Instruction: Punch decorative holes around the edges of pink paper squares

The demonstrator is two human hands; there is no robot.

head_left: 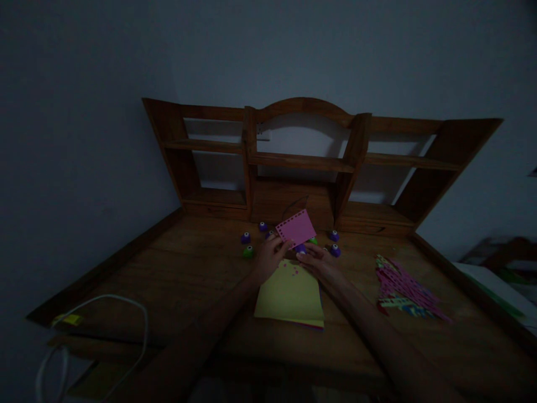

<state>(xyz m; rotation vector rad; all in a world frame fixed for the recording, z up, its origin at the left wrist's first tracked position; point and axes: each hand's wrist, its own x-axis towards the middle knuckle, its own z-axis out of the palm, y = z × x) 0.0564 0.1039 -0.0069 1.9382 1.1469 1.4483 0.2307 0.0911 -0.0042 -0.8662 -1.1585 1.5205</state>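
My left hand [269, 258] pinches a pink sheet of paper [297, 228] by its lower edge. Cut-outs run along the sheet's upper left and lower left edges. In the fingers of my right hand [322, 265] is a purple craft punch [301, 249], right at the paper's lower edge; whether the paper sits in its slot I cannot tell. Below both hands lies a stack of yellow paper [289, 296] with small pink scraps [295, 272] on it. More punches stand around the hands, including a green punch [248, 252] and a purple punch [245, 238].
Two more purple punches [334, 250] stand to the right. A pile of cut pink, yellow and blue strips [405, 288] lies farther right on the wooden desk [184, 268]. A wooden shelf [302, 162] rises behind. A white cable [145, 319] loops at the front left.
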